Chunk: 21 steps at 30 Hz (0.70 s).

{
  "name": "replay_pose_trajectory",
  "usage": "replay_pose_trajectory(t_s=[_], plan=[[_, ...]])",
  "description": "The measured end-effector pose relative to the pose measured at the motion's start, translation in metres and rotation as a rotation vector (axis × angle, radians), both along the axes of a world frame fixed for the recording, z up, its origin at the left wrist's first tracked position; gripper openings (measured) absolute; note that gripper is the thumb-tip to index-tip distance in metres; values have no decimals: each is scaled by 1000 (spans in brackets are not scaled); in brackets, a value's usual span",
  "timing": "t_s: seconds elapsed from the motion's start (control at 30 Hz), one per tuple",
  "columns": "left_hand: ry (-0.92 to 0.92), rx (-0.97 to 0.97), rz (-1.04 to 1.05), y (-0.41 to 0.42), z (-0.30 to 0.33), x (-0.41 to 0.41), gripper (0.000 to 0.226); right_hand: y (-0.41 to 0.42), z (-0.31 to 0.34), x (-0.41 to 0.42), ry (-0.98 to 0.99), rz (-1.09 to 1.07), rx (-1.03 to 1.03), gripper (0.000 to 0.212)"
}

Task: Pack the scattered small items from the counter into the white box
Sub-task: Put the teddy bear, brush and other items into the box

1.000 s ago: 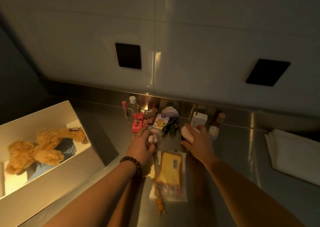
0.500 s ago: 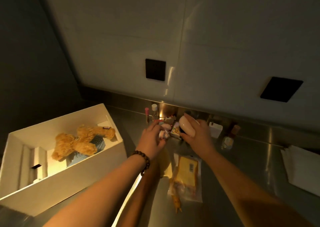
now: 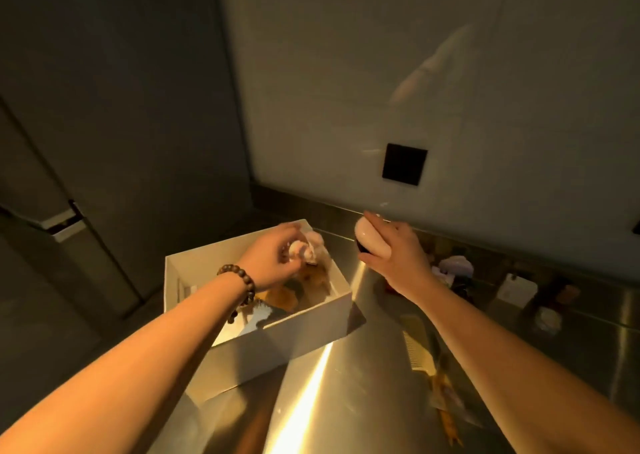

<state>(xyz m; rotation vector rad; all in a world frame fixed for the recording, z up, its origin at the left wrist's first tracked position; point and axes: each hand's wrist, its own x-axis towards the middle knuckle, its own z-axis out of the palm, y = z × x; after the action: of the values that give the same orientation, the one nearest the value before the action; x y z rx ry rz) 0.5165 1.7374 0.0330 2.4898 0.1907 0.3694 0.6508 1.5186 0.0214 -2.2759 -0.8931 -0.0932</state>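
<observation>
Over the white box (image 3: 277,346) our left hand (image 3: 273,263) is closed around a small pale, pinkish item (image 3: 306,251), too blurred to name, and it sits directly above the open top, toward the far right corner. That is the relation that counts: the box lies straight below this hand, so we judge a plain release would land the item inside, beside the plush toy (image 3: 304,282) already lying there. Our right hand (image 3: 398,256) grips a smooth rounded white object (image 3: 372,240) and hangs above the desk (image 3: 381,367), just right of the box's right wall (so it is the farther one). For it the box lies to the left and lower. More small things (image 3: 453,268) remain along the back edge, and a yellow packet (image 3: 424,346) lies under our right forearm.
</observation>
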Motion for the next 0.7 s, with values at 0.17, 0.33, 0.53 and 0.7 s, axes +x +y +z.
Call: replay_pose_trajectory(t_s=[0.17,0.33,0.53,0.7], plan=[[277,-114,-204,7,-23,-5,27,31,-1,-13,76,70,14,76],[417,-139,-316,6,-46,-4,29,45,-2,-20,88,89,-5,76],[246,180,-15,50,-50,4,42,62,3,-21,99,105,-33,74],[558,228,8,73,-83,3,76,86,1,-23,142,155,8,74]])
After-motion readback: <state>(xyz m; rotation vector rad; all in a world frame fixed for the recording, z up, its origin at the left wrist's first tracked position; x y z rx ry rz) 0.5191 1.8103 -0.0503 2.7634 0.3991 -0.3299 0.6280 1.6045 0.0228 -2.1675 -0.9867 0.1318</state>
